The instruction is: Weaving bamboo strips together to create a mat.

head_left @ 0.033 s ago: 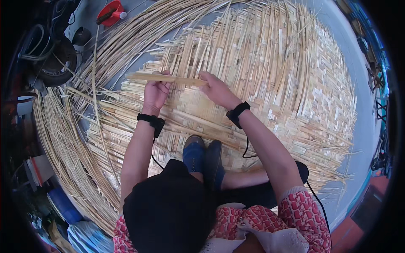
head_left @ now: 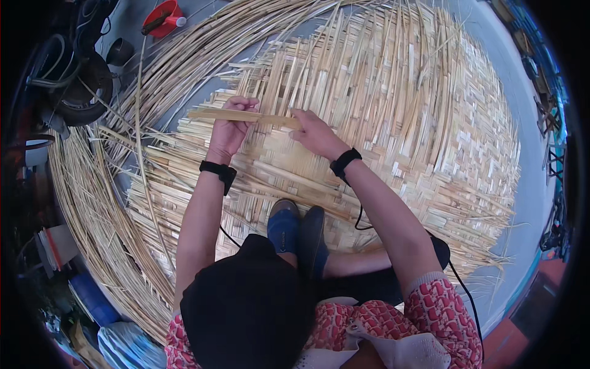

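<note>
A flat, pale split-cane strip (head_left: 270, 118) is held level above the weaving, spanning both hands. Its left end reaches past my left hand (head_left: 228, 136), whose palm faces up with fingers curled round the strip. At the other end, my right hand (head_left: 321, 136) grips the strip between thumb and fingers. Beneath both lies a large woven mat (head_left: 473, 154) of the same pale strips, tightly plaited on the right, with long unwoven ends toward the top and left. My feet in blue shoes (head_left: 284, 232) rest on it.
Long loose strips lie in bundles (head_left: 184, 67) at the upper left and in another bundle (head_left: 92, 209) down the left side. A red container (head_left: 163, 18) sits at the top left beside a dark pot (head_left: 119, 52). A blue cylinder (head_left: 95, 298) stands lower left.
The fingers of my left hand have spread and lifted slightly above the strip. My right hand has shifted a little; both hands still hold the strip.
</note>
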Demonstrator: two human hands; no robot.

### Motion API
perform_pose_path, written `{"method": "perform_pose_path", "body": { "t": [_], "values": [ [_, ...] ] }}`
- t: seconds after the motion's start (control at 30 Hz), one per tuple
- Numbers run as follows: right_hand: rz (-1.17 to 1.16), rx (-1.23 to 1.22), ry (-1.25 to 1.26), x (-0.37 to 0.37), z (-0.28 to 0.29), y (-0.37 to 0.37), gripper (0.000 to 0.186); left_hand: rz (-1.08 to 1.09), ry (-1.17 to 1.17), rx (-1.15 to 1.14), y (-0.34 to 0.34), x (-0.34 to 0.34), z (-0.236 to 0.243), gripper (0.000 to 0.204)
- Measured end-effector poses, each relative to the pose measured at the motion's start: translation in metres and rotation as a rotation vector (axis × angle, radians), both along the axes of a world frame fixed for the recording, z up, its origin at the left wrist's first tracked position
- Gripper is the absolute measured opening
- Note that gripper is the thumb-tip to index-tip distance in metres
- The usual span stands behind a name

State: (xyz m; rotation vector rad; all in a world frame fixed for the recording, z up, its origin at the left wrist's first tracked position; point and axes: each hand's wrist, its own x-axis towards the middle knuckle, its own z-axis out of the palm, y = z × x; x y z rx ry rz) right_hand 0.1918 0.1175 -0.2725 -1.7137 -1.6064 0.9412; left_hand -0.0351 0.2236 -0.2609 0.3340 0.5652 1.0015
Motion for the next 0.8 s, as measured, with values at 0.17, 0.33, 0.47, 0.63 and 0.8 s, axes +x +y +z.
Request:
{"method": "perform_pose_path", "body": {
  "t": [0.17, 0.33, 0.47, 0.63, 0.8],
  "values": [
    [0.109, -0.093, 0.101, -0.006, 0.024, 0.010, 0.018, -0.677, 1.170, 0.818, 0.058, 0.013, 0.017, 0.026],
    [0.001, -0.023, 0.126, -0.007, 0.028, -0.012, 0.010, -0.862, 1.361, 0.808, 0.057, 0.062, 0.010, 0.028],
    [-0.025, 0.136, 0.093, -0.012, 0.027, -0.024, 0.013, -0.843, 1.090, 0.462, 0.044, 0.067, 0.022, 0.045],
    [-0.045, 0.108, 0.114, -0.013, 0.033, -0.018, 0.012, -0.954, 0.956, 0.412, 0.054, 0.063, 0.017, 0.039],
    [-0.240, 0.021, 0.131, -0.024, 0.016, 0.001, 0.015, -0.654, 1.079, 0.534, 0.035, 0.052, -0.017, 0.031]
  ]
}}
